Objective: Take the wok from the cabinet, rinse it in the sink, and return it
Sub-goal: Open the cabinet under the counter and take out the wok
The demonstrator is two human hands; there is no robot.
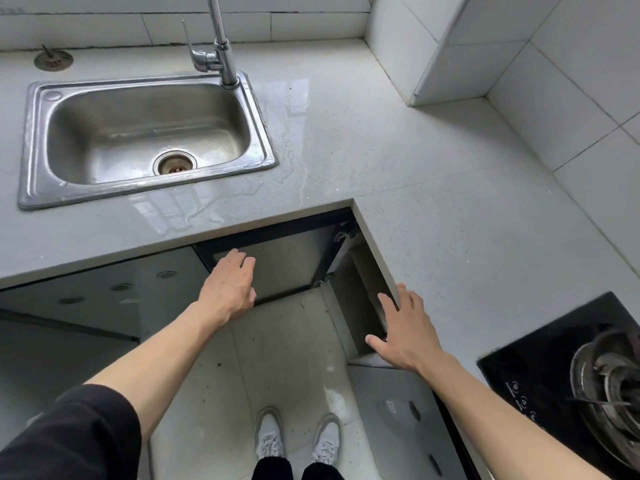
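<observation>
Both hands empty, fingers spread, nothing gripped. Left hand [230,287] reaches out in front of the corner cabinet door [287,261], a dark-framed glass panel under the counter at about 12 o'clock from the person's feet; fingertips overlap the door's left edge, contact can't be confirmed. Right hand [405,327] is at 2 o'clock, palm down, fingers splayed along the inner edge of the countertop [398,161] where it turns the corner; looks near or on the edge, can't tell which. Wok not visible anywhere in view: not in the sink, not on the counter, cabinet interior can't be seen through the glass. Sink [145,133] sits at 11 o'clock, steel basin, strainer drain [174,162] at its near side, water film on the rim and puddles across the counter to its right. Faucet [218,43] stands at the sink's back right corner, lever pointing left. Gas stove [568,379] at 3 o'clock, black glass top, burner grate [609,386] at frame edge. Small round drain cover [53,58] on the counter behind the sink at 10 o'clock. White shoes [298,434] on the tile floor at 6 o'clock, dark sleeve [69,438] rolled up on the left arm
</observation>
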